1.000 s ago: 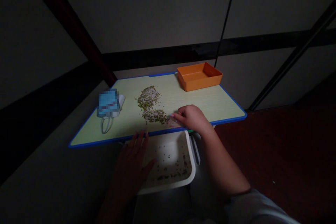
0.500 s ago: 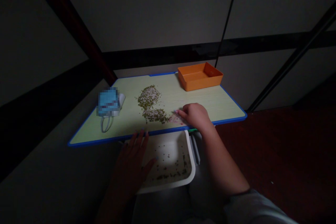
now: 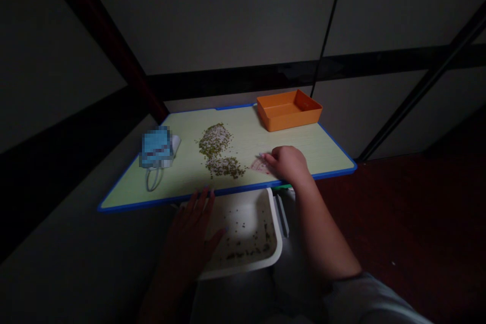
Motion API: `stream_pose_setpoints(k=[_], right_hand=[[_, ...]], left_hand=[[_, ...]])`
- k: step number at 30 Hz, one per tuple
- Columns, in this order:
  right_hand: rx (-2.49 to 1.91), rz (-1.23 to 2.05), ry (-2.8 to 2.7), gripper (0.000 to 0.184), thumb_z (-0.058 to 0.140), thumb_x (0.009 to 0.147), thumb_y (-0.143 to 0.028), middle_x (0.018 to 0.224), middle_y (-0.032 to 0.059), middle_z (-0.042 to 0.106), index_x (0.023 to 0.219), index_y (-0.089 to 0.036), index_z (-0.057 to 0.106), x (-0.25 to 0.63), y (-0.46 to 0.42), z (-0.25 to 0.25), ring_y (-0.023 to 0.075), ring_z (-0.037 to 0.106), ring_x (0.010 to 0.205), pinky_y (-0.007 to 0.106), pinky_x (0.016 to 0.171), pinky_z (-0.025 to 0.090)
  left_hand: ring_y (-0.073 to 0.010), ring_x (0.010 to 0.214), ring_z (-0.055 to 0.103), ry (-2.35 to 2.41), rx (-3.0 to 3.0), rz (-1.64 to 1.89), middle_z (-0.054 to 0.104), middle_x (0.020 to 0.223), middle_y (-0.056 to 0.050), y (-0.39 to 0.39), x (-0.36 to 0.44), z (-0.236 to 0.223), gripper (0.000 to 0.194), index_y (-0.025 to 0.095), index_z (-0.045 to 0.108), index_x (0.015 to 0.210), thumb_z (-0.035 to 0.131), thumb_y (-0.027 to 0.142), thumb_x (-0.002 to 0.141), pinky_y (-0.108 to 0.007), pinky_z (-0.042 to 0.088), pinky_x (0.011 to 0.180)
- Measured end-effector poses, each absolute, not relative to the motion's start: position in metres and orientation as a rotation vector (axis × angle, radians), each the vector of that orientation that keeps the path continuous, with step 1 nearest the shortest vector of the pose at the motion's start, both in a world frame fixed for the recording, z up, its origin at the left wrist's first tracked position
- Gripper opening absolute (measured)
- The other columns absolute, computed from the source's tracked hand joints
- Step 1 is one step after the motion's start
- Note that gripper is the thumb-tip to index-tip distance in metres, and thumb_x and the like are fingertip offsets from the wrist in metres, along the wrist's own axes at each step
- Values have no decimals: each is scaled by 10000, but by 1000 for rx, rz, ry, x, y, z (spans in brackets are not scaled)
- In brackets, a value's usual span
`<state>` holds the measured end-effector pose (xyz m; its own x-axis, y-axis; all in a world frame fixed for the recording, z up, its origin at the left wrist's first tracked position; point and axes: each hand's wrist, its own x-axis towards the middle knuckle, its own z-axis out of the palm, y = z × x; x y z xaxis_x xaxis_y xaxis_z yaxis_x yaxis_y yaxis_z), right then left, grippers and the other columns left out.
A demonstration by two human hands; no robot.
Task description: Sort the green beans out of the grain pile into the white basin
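Observation:
My right hand [image 3: 291,166] is closed on a clear protractor [image 3: 259,164] with pinkish markings, low over the front right of the table. Left of the protractor's edge lies a loose pile of small green beans mixed with pale grains [image 3: 216,144], with a smaller patch [image 3: 226,166] spreading in front of it. My left hand [image 3: 193,225] is open, fingers spread, over the left part of a white bin [image 3: 279,248]. Its fingertips reach the table's front edge. Inside the bin, dark bits are scattered, mostly along the near and right sides.
An orange tray [image 3: 290,121] stands at the table's back right. At the left, a blurred blue object [image 3: 156,144] and a looped cord [image 3: 152,179] lie on the pale table [image 3: 182,126] with blue edging. Dark-banded panels [image 3: 228,20] rise behind.
My right hand has slid a little to the right with the protractor, away from the grains, and more of the protractor shows. My left hand stays put.

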<state>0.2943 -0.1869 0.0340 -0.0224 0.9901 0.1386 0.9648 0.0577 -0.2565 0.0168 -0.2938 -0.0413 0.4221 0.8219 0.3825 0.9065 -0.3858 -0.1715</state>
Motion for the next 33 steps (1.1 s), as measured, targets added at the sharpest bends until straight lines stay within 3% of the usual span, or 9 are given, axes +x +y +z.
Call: stream_pose_setpoints(k=[15, 27, 33], right_hand=[[-1897, 271, -1953, 494, 424, 903, -534, 702, 92, 701, 707, -187, 715, 289, -190, 36, 168, 564, 633, 292, 526, 229], [-2097, 104, -1934, 490, 375, 930, -506, 874, 140, 735, 855, -179, 731, 281, -196, 43, 240, 671, 803, 302, 643, 405], [-2169, 101, -1855, 494, 365, 931, -501, 890, 149, 734, 890, -175, 734, 286, -191, 40, 248, 677, 818, 308, 654, 417]], left_hand=[[-314, 1408, 311, -1494, -2334, -298, 346, 1526, -136, -295, 16, -41, 784, 180, 100, 1513, 395, 545, 884, -494, 382, 1046], [-313, 1415, 297, -1497, -2351, -312, 354, 1521, -142, -294, 14, -42, 795, 174, 146, 1507, 429, 555, 869, -486, 371, 1057], [-314, 1408, 310, -1499, -2355, -320, 360, 1517, -144, -295, 16, -40, 778, 179, 125, 1509, 407, 543, 882, -488, 383, 1043]])
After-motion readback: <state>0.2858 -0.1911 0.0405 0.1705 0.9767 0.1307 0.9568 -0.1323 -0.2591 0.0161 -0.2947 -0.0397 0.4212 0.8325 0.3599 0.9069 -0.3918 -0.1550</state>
